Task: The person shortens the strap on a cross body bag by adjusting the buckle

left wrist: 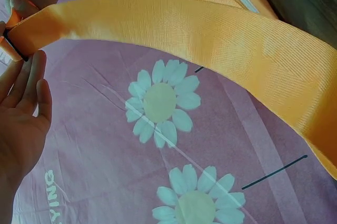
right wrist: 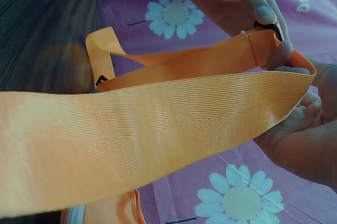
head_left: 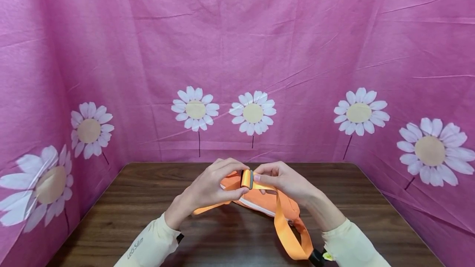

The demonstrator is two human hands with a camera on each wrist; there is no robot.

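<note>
Between both hands is a black strap slider (head_left: 246,179) with orange webbing threaded through it. My left hand (head_left: 208,184) pinches the slider's edge between thumb and fingertips. Just right of it, my right hand (head_left: 287,180) pinches the orange strap (head_left: 287,238), which hangs down in a loop. Behind and below the hands is an orange waist bag (head_left: 259,201) with a white zip. In the left wrist view the slider (left wrist: 15,45) is at the left edge, webbing running off rightward. The right wrist view shows the slider (right wrist: 271,28) at my left fingertips.
A black buckle end (head_left: 316,257) with a yellow-green tag (head_left: 327,256) lies by the right sleeve. Under everything is a dark wooden table (head_left: 148,201). A pink cloth (head_left: 297,52) printed with white daisies surrounds its back and sides.
</note>
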